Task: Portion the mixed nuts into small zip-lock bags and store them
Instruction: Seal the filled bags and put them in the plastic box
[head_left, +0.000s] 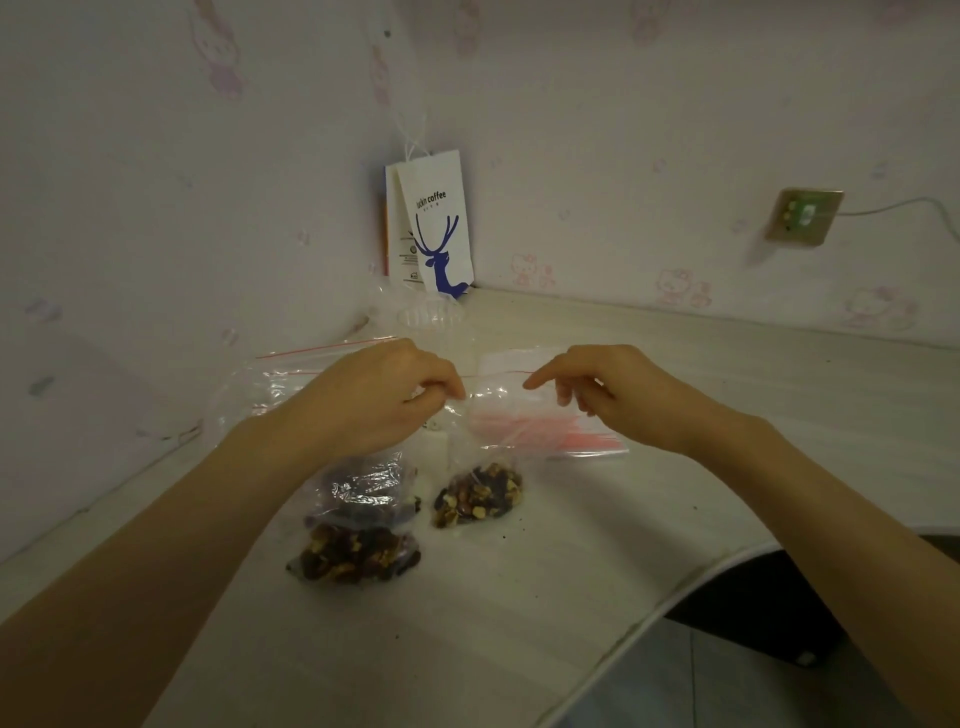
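- Far left, a large crumpled clear plastic bag with a red zip line (283, 376) lies on the pale tabletop (519, 649); the left wrist is near it and could drag it along.
- Next, two filled clear bags of brown nuts (358, 530) lie stacked just beside that forearm; a careless elbow would shove them; I cannot tell whether they are sealed.
- The left hand (379, 400) pinches the top of a small clear zip-lock bag of mixed nuts (478, 493), which hangs between the two hands, its bottom at or near the table; to my eye the mouth is not yet pressed shut, so a slipped pinch would likely spill nuts.
- Behind it lies a flat pack of empty clear bags with red strips (550, 436); a dropped bag would land against it.
- The right hand (608, 395) has its forefinger stretched out and the other fingers curled; whether it holds anything I cannot tell; a strip pressed unevenly may leave a gap.
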